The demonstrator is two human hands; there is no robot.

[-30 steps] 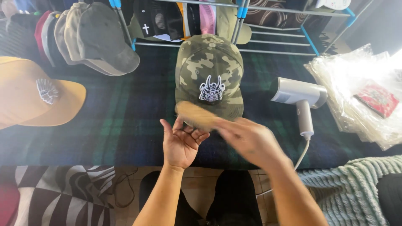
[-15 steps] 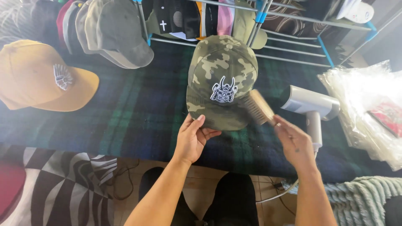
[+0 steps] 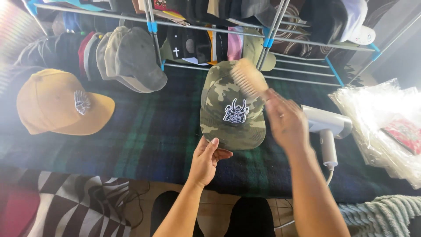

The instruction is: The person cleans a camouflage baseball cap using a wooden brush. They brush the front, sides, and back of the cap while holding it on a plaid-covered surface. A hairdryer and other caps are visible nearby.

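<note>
camo cap (image 3: 231, 107): matt woven cloth, embroidered patch | brush (image 3: 246, 78): pale wood, matt | blanket (image 3: 153, 140): soft plaid cloth | steamer (image 3: 326, 125): smooth glossy white plastic | rack (image 3: 272, 31): painted metal tube | bags (image 3: 372, 118): glossy clear plastic

A dark green-and-blue plaid blanket (image 3: 144, 140) covers the surface across the frame's middle. On it lie a mustard cap (image 3: 61, 103) at left, a camouflage cap (image 3: 230, 109) at centre, a white handheld steamer (image 3: 326, 127) and clear plastic bags (image 3: 377, 127) at right.

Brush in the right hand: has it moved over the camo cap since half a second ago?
Yes. The brush has gone from beside the camo cap brim, near the steamer, up onto the crown, toward the rack.
</note>
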